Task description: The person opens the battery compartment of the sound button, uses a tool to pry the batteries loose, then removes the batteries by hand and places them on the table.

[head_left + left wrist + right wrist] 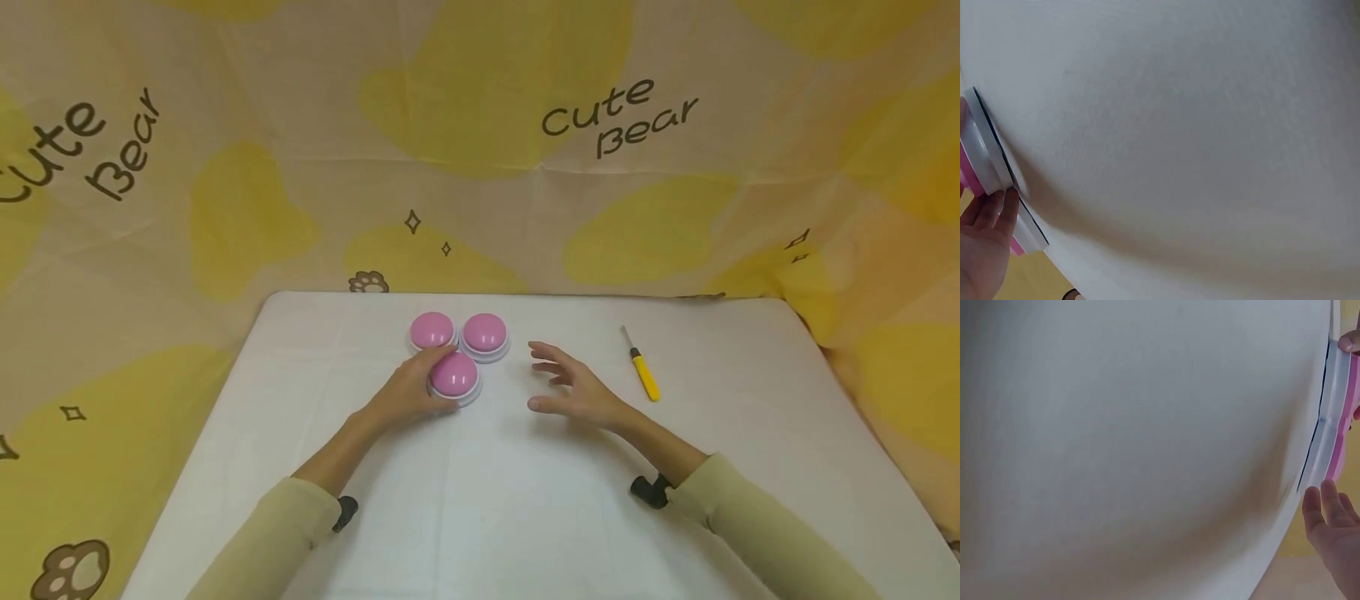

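Three pink domed push buttons with white round bases sit close together on the table. The front button (455, 375) is gripped from its left side by my left hand (405, 390), thumb and fingers around the base. Behind it stand the back-left button (432, 330) and the back-right button (484, 332). To the right, my right hand (577, 392) hovers with fingers spread, holding nothing. In the left wrist view, fingers (1007, 215) touch a white base at the left edge. The right wrist view shows my right hand's fingers (1329, 506) near the buttons, apparently apart from them.
A screwdriver (645, 377) with a yellow handle lies on the white table (525, 517), right of my right hand. A yellow patterned cloth (480, 208) printed with "Cute Bear" hangs behind the table's back edge.
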Demonstrator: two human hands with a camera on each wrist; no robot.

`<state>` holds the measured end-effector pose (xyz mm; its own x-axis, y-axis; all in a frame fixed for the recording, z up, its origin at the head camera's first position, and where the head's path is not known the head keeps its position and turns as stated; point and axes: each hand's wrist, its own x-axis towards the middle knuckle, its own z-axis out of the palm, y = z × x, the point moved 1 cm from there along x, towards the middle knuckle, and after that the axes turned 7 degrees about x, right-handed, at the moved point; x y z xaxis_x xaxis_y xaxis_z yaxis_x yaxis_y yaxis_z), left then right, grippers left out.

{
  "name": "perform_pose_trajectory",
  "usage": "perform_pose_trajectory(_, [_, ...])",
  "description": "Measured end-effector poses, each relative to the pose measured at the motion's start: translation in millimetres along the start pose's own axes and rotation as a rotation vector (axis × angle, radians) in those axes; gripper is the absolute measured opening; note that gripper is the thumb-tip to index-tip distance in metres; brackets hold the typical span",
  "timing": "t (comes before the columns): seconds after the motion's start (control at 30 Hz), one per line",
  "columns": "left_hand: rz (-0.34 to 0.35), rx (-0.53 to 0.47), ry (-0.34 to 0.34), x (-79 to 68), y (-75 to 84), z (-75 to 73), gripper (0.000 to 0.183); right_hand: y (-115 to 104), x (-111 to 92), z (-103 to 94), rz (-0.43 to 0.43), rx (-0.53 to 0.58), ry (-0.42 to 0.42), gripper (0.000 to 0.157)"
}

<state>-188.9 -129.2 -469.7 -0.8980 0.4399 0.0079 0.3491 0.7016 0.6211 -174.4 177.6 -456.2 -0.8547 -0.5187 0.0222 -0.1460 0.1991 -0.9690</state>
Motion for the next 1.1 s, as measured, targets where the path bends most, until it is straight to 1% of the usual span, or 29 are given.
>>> perform_pose_trajectory(0.23, [-0.015, -0.022, 0.035, -1.8, 1.5, 3.4, 0.089, 1.8, 3.5, 11.0, -0.001, 0.051, -0.024, 0.086])
perform_pose_trajectory(0.4, [-0.024, -0.027, 0.035, -1.8, 3.1, 3.4, 0.089, -0.1, 4.7, 16.4, 0.021, 0.084, -0.034, 0.084])
perform_pose_trajectory(0.5, [-0.040, -0.051, 0.031, -1.4, 4.5, 3.6, 0.090, -2.0, 4.7, 19.1, 0.034, 0.117, -0.045, 0.082])
perform_pose_trajectory(0.63, [-0.037, -0.101, 0.034, -0.9, 6.2, 4.9, 0.092, -3.6, 4.6, 21.5, 0.036, 0.163, -0.051, 0.079])
perform_pose_trajectory(0.73, [-0.022, -0.143, 0.047, -0.9, 8.4, 5.4, 0.093, -4.6, 4.9, 22.4, 0.039, 0.194, -0.050, 0.078])
perform_pose_trajectory(0.93, [-0.008, -0.242, 0.070, -0.5, 18.3, 3.9, 0.089, -6.3, 6.0, 26.0, 0.033, 0.265, -0.037, 0.076])
perform_pose_trajectory(1.1, [-0.035, -0.344, 0.062, -1.2, 25.3, 3.2, 0.089, -7.1, 6.1, 29.5, 0.026, 0.313, -0.035, 0.075])
